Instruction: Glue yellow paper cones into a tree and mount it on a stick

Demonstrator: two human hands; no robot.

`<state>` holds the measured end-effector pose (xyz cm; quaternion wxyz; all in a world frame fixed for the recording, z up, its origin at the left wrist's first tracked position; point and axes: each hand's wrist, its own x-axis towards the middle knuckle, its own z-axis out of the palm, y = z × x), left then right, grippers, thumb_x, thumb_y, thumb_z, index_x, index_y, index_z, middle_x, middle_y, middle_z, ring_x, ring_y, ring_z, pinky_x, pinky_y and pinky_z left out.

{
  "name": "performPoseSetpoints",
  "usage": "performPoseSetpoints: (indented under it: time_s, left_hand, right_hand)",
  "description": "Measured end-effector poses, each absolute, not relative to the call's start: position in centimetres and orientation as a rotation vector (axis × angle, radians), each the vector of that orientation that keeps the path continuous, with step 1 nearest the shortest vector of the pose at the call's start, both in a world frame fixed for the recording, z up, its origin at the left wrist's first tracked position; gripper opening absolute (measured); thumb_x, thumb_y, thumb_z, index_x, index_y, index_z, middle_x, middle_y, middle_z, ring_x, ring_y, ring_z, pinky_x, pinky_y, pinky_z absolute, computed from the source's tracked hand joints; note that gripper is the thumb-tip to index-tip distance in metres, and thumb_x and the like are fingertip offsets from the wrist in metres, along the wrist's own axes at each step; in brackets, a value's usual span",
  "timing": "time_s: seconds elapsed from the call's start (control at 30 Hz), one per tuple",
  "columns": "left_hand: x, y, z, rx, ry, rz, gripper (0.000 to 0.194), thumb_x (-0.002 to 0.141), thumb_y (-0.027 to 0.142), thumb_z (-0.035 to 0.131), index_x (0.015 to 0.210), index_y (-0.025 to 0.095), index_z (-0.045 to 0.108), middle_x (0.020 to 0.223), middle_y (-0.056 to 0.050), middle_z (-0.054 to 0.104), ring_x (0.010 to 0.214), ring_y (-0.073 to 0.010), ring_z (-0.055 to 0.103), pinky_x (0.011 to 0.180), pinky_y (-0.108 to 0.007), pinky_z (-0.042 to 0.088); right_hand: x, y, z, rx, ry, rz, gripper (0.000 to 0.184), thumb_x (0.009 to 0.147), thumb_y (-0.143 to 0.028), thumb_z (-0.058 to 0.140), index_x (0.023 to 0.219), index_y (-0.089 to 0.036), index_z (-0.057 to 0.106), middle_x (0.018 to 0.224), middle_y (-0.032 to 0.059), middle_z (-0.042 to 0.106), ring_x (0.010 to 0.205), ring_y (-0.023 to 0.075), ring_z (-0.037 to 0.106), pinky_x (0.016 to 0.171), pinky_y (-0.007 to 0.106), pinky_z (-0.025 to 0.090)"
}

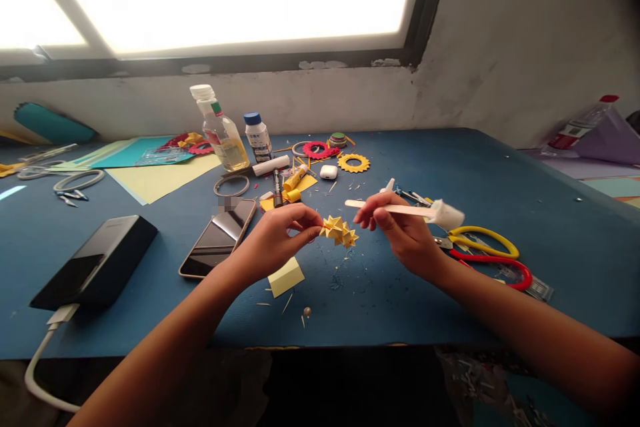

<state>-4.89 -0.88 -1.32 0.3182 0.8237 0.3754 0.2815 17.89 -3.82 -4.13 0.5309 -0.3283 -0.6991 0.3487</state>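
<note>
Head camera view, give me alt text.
Above a blue table, the left hand holds a spiky yellow folded-paper piece and the right hand a flat pale stick with a white lump at one end. Scissors with red and yellow handles lie at right.

The left hand (pixel 287 237) pinches the yellow folded paper piece (pixel 339 232) between thumb and finger, at its nine o'clock side. At three o'clock of this piece, the right hand (pixel 403 237) holds a pale flat stick (pixel 400 209), which carries a white lump (pixel 447 215) on its three o'clock end. Counted from the paper piece, the phone (pixel 219 238) lies at nine o'clock, the clear bottle (pixel 225 137) stands at ten, the yellow toothed ring (pixel 353 163) is near twelve, and the small bead (pixel 307 312) is at seven.
</note>
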Motion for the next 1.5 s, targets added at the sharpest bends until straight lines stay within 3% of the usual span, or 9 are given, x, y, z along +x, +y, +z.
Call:
performPoseSetpoints:
  time_s: [0.2, 0.67, 0.9, 1.2, 1.5]
  left_hand:
    - [-4.8, -1.0, -1.2, 2.116, 0.99, 0.718, 0.014, 0.083, 0.029, 0.062, 0.086, 0.015, 0.066, 0.085, -0.004, 0.068, 0.075, -0.0133, 0.063, 0.072, -0.028, 0.054]
    - [-4.2, -1.2, -1.6, 1.719, 0.879, 0.774, 0.015, 0.078, 0.027, 0.066, 0.082, 0.012, 0.062, 0.076, -0.002, 0.062, 0.067, -0.0088, 0.059, 0.064, -0.021, 0.053]
    - [-4.3, -1.2, -1.2, 1.664, 0.891, 0.813, 0.022, 0.076, 0.032, 0.069, 0.083, 0.011, 0.065, 0.075, -0.003, 0.064, 0.067, -0.0112, 0.063, 0.063, -0.023, 0.058]
    - [-4.3, -1.3, -1.4, 1.636, 0.916, 0.802, 0.021, 0.078, 0.033, 0.068, 0.085, 0.014, 0.063, 0.078, -0.002, 0.061, 0.073, -0.0118, 0.061, 0.051, -0.017, 0.057]
    - [-4.2, -1.4, -1.4, 1.579, 0.903, 0.872, 0.023, 0.074, 0.034, 0.071, 0.084, 0.013, 0.067, 0.075, -0.003, 0.062, 0.069, -0.0124, 0.06, 0.046, -0.019, 0.059]
  right_hand:
    - [17.3, -3.5, -4.8, -0.881, -1.767, 0.937, 0.038, 0.073, -0.037, 0.076, 0.099, -0.023, 0.052, 0.103, 0.0044, 0.061, 0.095, 0.02, 0.061, 0.078, 0.035, 0.051]
    - [16.9, -4.3, -4.3, -0.887, -1.693, 1.064, 0.029, 0.078, -0.03, 0.071, 0.098, -0.023, 0.051, 0.099, 0.0034, 0.057, 0.085, 0.0161, 0.061, 0.075, 0.033, 0.056]
    - [17.0, -4.3, -4.2, -0.874, -1.681, 1.073, 0.029, 0.078, -0.029, 0.071, 0.099, -0.023, 0.051, 0.102, 0.0035, 0.056, 0.086, 0.0152, 0.06, 0.076, 0.032, 0.055]
    - [16.8, -4.4, -4.2, -0.89, -1.759, 0.878, 0.029, 0.078, -0.026, 0.07, 0.1, -0.023, 0.052, 0.1, 0.0027, 0.057, 0.084, 0.0143, 0.058, 0.078, 0.033, 0.052]
    - [16.9, -4.4, -4.2, -0.852, -1.698, 0.983, 0.028, 0.079, -0.026, 0.07, 0.101, -0.023, 0.053, 0.102, 0.0022, 0.056, 0.088, 0.0135, 0.061, 0.08, 0.03, 0.054]
